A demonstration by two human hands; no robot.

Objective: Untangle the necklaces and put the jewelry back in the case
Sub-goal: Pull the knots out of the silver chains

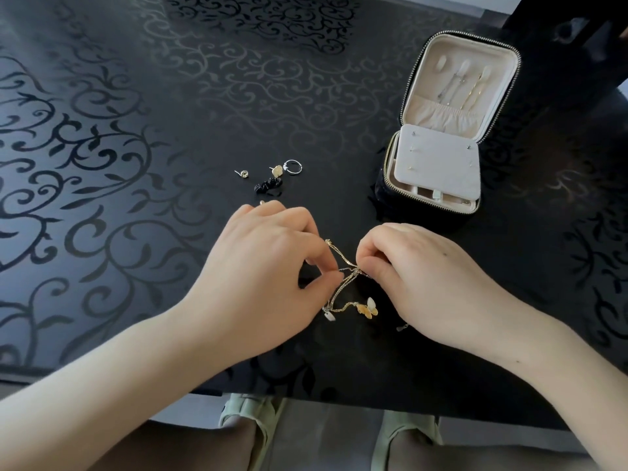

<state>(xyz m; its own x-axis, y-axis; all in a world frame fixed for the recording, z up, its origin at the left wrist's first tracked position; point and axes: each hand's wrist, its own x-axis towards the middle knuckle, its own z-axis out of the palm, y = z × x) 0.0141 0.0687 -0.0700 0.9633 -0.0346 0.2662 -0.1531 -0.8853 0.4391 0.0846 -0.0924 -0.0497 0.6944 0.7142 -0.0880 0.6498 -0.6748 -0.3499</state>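
readable text: none that i can spot, tbh
jewelry case [499,96], far right: no brand, label or number to make out
table [136,130]: just a swirly leaf pattern, no writing or signs

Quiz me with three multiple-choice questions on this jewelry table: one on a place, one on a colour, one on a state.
1. The jewelry case stands: A) far right, B) far left, C) on the lap.
2. The ring is: A) red, B) silver, C) blue.
3. The butterfly necklaces are: A) in the case, B) laid straight, C) tangled and pinched.
Answers: 1 A, it sits open at the right; 2 B, it shines silver; 3 C, the left grip and right grip pinch them in a knot.
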